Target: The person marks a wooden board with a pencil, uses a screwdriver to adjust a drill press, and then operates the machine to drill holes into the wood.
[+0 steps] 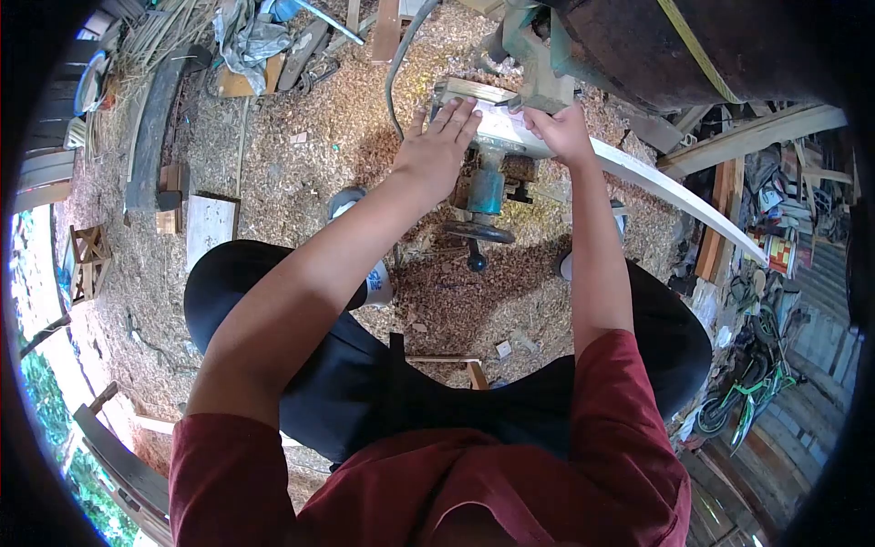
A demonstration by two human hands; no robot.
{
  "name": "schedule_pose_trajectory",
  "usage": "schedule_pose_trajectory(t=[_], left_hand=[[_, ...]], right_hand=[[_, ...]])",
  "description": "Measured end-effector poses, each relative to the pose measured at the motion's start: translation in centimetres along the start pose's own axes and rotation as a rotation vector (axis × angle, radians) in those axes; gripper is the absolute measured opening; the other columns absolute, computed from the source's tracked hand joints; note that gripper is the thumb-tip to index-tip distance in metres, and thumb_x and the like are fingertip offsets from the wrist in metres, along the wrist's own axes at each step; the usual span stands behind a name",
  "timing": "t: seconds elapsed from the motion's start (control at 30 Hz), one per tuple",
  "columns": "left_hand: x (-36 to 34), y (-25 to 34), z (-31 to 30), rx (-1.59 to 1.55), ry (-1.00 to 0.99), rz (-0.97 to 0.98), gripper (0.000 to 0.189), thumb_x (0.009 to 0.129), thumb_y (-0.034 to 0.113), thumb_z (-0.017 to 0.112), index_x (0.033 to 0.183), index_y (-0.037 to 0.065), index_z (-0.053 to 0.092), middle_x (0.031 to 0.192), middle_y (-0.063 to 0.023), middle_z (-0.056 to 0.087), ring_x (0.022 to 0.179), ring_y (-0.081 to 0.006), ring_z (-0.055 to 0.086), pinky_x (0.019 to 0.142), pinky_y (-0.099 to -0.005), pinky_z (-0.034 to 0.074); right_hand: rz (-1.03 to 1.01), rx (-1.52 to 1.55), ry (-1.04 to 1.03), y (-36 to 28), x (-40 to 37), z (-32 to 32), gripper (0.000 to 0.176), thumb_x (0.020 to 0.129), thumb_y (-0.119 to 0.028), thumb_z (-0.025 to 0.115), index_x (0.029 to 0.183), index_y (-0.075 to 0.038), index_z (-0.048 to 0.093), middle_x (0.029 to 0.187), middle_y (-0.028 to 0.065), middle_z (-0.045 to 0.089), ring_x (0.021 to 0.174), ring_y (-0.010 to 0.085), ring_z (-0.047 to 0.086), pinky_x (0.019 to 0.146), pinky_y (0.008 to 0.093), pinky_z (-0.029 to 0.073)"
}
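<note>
A long, curved pale wooden piece [674,182] lies across the table of a green-painted machine and sweeps down to the right. My left hand [440,137] lies flat at its left end, fingers stretched, beside a wooden block [478,90]. The fingers of my right hand [561,134] are curled around the piece near the machine head [544,73], which hangs close above. Part of the wood under the head is hidden. Below the table are a teal machine column [487,191] and a handwheel [478,232] with a black knob.
Wood shavings [301,182] cover the ground. A dark cable [394,82] runs left of the machine. Boards [210,228] and a curved dark timber [150,137] lie to the left. Long planks [747,141] and a green bicycle [752,387] are on the right.
</note>
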State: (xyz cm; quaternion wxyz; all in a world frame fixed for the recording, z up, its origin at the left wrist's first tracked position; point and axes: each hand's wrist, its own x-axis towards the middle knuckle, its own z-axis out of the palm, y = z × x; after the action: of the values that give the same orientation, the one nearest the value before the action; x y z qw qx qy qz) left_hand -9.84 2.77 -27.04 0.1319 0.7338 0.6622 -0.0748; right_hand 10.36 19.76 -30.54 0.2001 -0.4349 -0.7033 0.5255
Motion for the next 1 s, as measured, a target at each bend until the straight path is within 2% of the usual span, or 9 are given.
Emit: schedule_pose_trajectory(t=[0.1,0.23,0.4,0.53,0.63,0.73,0.8,1.0], left_hand=[[0.2,0.0,0.2,-0.019,0.023,-0.003,0.088,0.09,0.001,0.053,0.167,0.013,0.011,0.175,-0.0054,0.007,0.161,-0.0238,0.014,0.129,-0.0506,0.016],[0.2,-0.1,-0.1,-0.006,0.002,0.0,0.088,0.091,0.003,0.055,0.167,0.012,0.011,0.175,-0.0062,0.006,0.161,-0.0238,0.014,0.129,-0.0508,0.017],[0.4,0.0,0.6,-0.004,0.037,0.01,0.088,0.091,0.005,0.056,0.167,0.011,0.011,0.175,-0.0071,0.007,0.16,-0.0242,0.014,0.129,-0.0508,0.018],[0.2,0.0,0.0,0.015,0.019,0.007,0.087,0.092,0.004,0.054,0.167,0.011,0.01,0.175,-0.0073,0.007,0.161,-0.0245,0.014,0.129,-0.0507,0.018],[0.1,-0.1,0.2,0.012,0.016,0.007,0.086,0.092,0.004,0.052,0.167,0.01,0.01,0.175,-0.0074,0.007,0.161,-0.0244,0.013,0.129,-0.0508,0.017],[0.2,0.1,0.3,-0.003,0.026,0.005,0.085,0.092,0.003,0.051,0.167,0.01,0.01,0.175,-0.0074,0.007,0.161,-0.0244,0.013,0.129,-0.051,0.017],[0.3,-0.1,0.2,0.002,0.023,-0.001,0.086,0.092,0.003,0.051,0.167,0.01,0.01,0.175,-0.0074,0.007,0.161,-0.0243,0.013,0.129,-0.0511,0.017],[0.3,0.0,0.5,0.012,0.026,0.007,0.087,0.092,0.003,0.052,0.167,0.011,0.008,0.175,-0.0072,0.006,0.161,-0.0244,0.012,0.129,-0.0509,0.017]], right_hand=[[-0.004,0.03,0.019,0.4,0.0,0.0,0.009,0.085,-0.007,0.07,0.086,0.0,0.077,0.067,0.0008,0.066,0.058,0.0077,0.055,0.053,0.0274,0.038],[-0.013,0.106,-0.014,-0.7,-0.4,0.0,0.008,0.086,-0.006,0.071,0.086,0.0,0.076,0.07,0.0013,0.067,0.059,0.0077,0.055,0.054,0.0274,0.039],[0.017,0.002,0.006,-0.6,-0.5,-0.2,0.008,0.085,-0.005,0.07,0.086,0.0,0.077,0.073,0.002,0.07,0.062,0.0075,0.057,0.055,0.0272,0.04],[0.022,0.105,0.026,-0.1,-0.4,0.0,0.009,0.085,-0.007,0.071,0.085,0.0,0.076,0.071,0.0016,0.069,0.061,0.0077,0.057,0.054,0.0275,0.04],[-0.043,0.028,0.007,0.9,0.1,-0.3,0.009,0.084,-0.007,0.071,0.084,0.0,0.077,0.068,0.001,0.067,0.058,0.0075,0.056,0.053,0.0275,0.039],[0.04,-0.047,0.02,0.1,-0.1,-0.4,0.01,0.084,-0.006,0.07,0.085,0.001,0.077,0.065,0.0003,0.065,0.057,0.007,0.054,0.052,0.0273,0.037],[0.017,0.105,0.009,-0.7,-0.6,-0.2,0.01,0.085,-0.006,0.07,0.086,0.001,0.078,0.066,0.0003,0.065,0.057,0.0066,0.053,0.052,0.0272,0.036],[-0.024,0.146,0.018,-0.5,-0.5,0.1,0.011,0.088,-0.009,0.073,0.083,0.001,0.076,0.064,0.0006,0.065,0.056,0.0067,0.052,0.052,0.0278,0.036]])
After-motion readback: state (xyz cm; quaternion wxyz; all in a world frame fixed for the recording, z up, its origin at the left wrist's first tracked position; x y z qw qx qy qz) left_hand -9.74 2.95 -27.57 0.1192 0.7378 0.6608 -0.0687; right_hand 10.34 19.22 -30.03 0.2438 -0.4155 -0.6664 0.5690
